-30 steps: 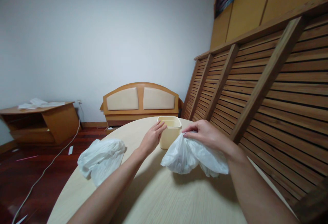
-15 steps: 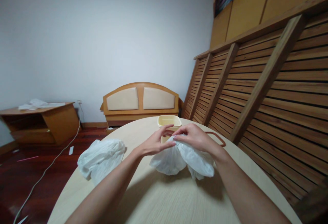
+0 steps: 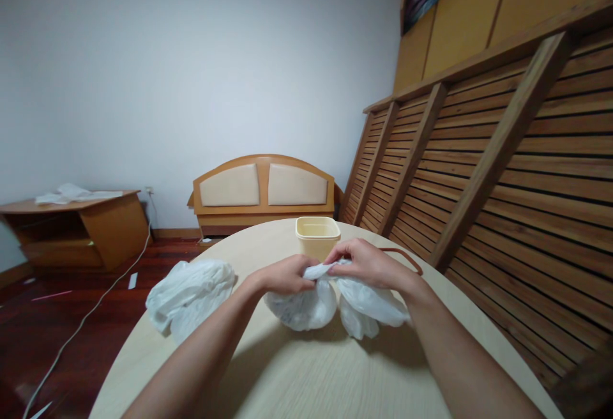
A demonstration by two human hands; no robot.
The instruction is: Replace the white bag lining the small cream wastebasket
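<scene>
A white plastic bag (image 3: 304,309) hangs bunched between my hands, low over the middle of the round table. My left hand (image 3: 286,274) is closed on its gathered top from the left. From the right, my right hand (image 3: 364,262) pinches the same twisted stretch of plastic, and a loose part of the bag drapes below those fingers. What lies inside the bag, if anything, cannot be made out. Just behind the hands stands a pale yellow square plastic tub (image 3: 318,235), its lower part hidden by them.
Another crumpled white plastic bag (image 3: 189,296) lies at the table's left side. A brown curved strap or handle (image 3: 407,258) rests behind my right hand. The round table (image 3: 306,380) has its edge near a slatted wooden panel (image 3: 460,182). Beyond are a headboard (image 3: 263,186) and a low cabinet (image 3: 110,227).
My left hand has closed on the bag's top, where its fingers were spread before. Both hands have lowered slightly, and the plastic is now stretched sideways between them.
</scene>
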